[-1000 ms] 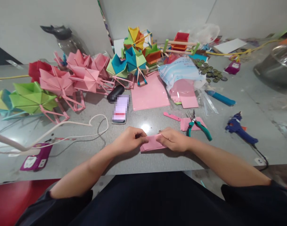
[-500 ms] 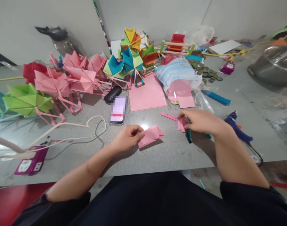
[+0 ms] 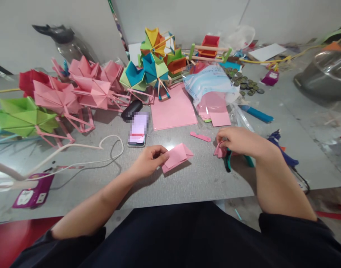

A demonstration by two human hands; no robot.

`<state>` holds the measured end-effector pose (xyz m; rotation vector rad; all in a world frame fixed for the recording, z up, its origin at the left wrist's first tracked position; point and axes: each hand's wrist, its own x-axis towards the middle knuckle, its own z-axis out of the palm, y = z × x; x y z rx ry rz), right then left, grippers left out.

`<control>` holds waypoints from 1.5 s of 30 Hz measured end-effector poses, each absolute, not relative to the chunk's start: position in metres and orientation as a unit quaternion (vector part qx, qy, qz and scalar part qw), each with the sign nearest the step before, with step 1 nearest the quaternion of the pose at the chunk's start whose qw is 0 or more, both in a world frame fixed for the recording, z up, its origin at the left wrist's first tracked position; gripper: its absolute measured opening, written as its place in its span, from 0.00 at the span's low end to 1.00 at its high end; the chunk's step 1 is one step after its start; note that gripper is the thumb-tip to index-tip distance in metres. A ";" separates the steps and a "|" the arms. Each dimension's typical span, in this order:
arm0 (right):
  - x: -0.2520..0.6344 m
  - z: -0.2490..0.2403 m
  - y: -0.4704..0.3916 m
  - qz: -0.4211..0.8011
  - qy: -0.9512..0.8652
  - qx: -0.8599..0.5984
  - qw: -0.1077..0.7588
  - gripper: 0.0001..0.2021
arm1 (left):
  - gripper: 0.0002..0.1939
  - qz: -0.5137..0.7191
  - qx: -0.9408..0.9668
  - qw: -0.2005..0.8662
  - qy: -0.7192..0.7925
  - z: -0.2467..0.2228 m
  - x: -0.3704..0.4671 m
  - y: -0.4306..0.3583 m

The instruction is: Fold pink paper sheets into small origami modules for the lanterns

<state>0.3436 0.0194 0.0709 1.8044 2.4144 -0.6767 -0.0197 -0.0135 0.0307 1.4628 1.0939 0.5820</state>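
Observation:
My left hand (image 3: 150, 160) pinches the left end of a folded pink paper (image 3: 177, 156) close above the grey table. My right hand (image 3: 234, 140) is closed on a small bunch of pink paper pieces (image 3: 220, 149), partly hidden by its fingers. Teal-and-black pliers (image 3: 229, 160) lie right beneath that hand, their middle covered by it. Between the hands, a flat pink strip (image 3: 200, 136) with a small hole rests on the table. Behind it are a large pink sheet (image 3: 173, 109) and a plastic bag (image 3: 211, 83) with pink paper.
Folded pink paper shapes (image 3: 60, 96) and a green one (image 3: 27, 115) stand at left. A phone (image 3: 138, 128), white cable (image 3: 114, 136) and purple box (image 3: 33, 190) lie nearer. At right are a blue glue gun (image 3: 283, 149), a blue cutter (image 3: 256, 113) and coin-like discs (image 3: 247, 86).
My right hand has shifted slightly right with the pink pieces, away from the pink strip, which stays on the table. My left hand still holds the folded paper; the view has shifted a little.

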 end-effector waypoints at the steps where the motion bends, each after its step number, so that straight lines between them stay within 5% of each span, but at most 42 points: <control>1: 0.345 0.073 0.020 -0.209 0.781 0.588 0.026 0.06 | 0.12 0.254 0.620 0.573 0.473 0.031 -0.019 -0.013; 4: 0.347 0.078 0.022 -0.229 0.768 0.598 -0.006 0.06 | 0.11 0.264 0.609 0.567 0.487 0.033 -0.018 -0.013; 19: 0.286 0.052 0.000 -0.212 0.774 0.408 -0.435 0.04 | 0.09 0.350 0.544 0.548 0.531 0.028 -0.009 -0.027; 26: 0.258 0.027 -0.022 -0.229 0.792 0.402 -0.399 0.12 | 0.13 0.336 0.473 0.657 0.481 0.029 -0.001 -0.036; 31: 0.249 0.019 -0.023 -0.229 0.826 0.369 -0.360 0.16 | 0.25 0.308 0.496 0.712 0.391 0.030 -0.003 -0.041; 39: 0.237 0.018 -0.025 -0.160 0.824 0.400 -0.367 0.19 | 0.19 0.308 0.558 0.621 0.456 0.029 0.001 -0.045; 42: 0.240 0.020 -0.022 -0.245 0.786 0.456 -0.337 0.34 | 0.19 0.358 0.550 0.587 0.474 0.027 -0.001 -0.041; 45: 0.246 0.019 -0.016 -0.352 0.759 0.470 -0.282 0.30 | 0.18 0.388 0.566 0.540 0.487 0.028 -0.005 -0.036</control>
